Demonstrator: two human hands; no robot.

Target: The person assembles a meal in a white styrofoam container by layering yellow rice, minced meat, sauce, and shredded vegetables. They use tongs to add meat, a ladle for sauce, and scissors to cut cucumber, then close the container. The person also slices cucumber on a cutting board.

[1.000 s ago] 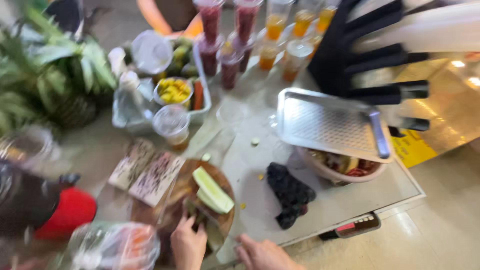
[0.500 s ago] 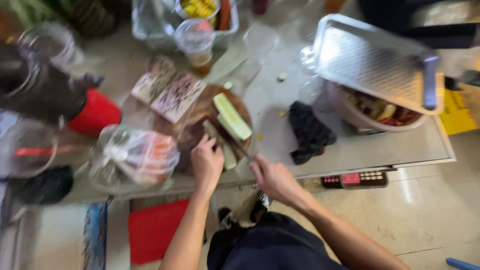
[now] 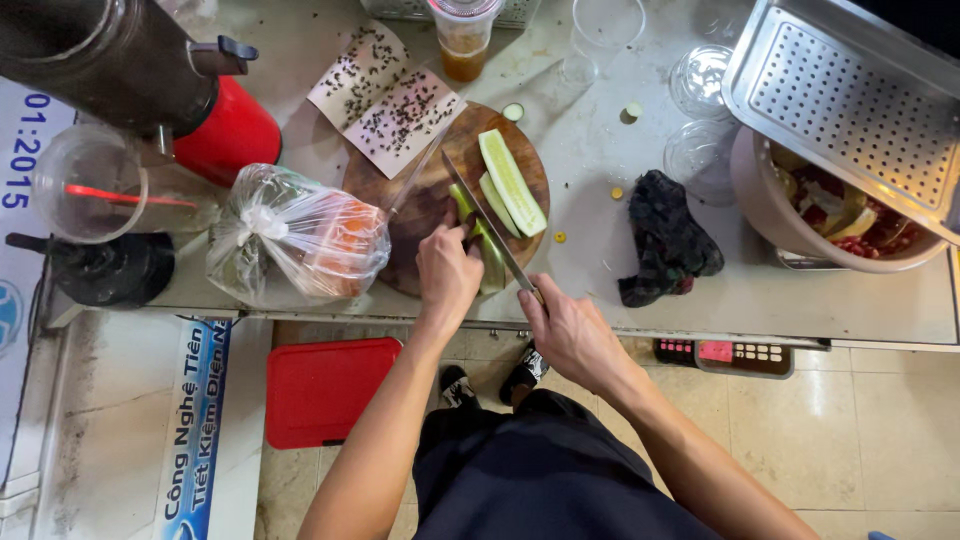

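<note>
Cucumber: a green piece [image 3: 487, 252] lies on the near edge of the board, under the blade, pressed down by the left hand.
Board: round, dark wood [image 3: 400, 190], on a pale counter [image 3: 600, 160] near its front edge.
Left hand: [image 3: 447, 270] fingers curled down onto the cucumber piece, pinning it to the board.
Right hand: [image 3: 570, 330] clenched round the knife handle, just off the board's near right edge.
Knife: long thin blade [image 3: 485, 225] runs from the right hand up and left across the board, its edge on the cucumber beside the left fingertips.
Cut halves: two pale lengthwise cucumber halves [image 3: 512, 182] lie side by side on the board's right part, beyond the knife.
Bag: clear plastic bag [image 3: 295, 235] with orange contents, knotted, touching the board's left edge.
Papers: two speckled sheets [image 3: 385, 95] overlap the board's far left rim.
Cloth: dark crumpled rag [image 3: 665, 240] on the counter, right of the board.
Bowl: pinkish bowl of peel scraps [image 3: 760, 215] further right of the board, a perforated metal tray [image 3: 850, 100] resting over it.
Cup: plastic cup of amber drink [image 3: 462, 40] beyond the board.
Jug: dark jug on a red base [image 3: 225, 135] far left of the board.
</note>
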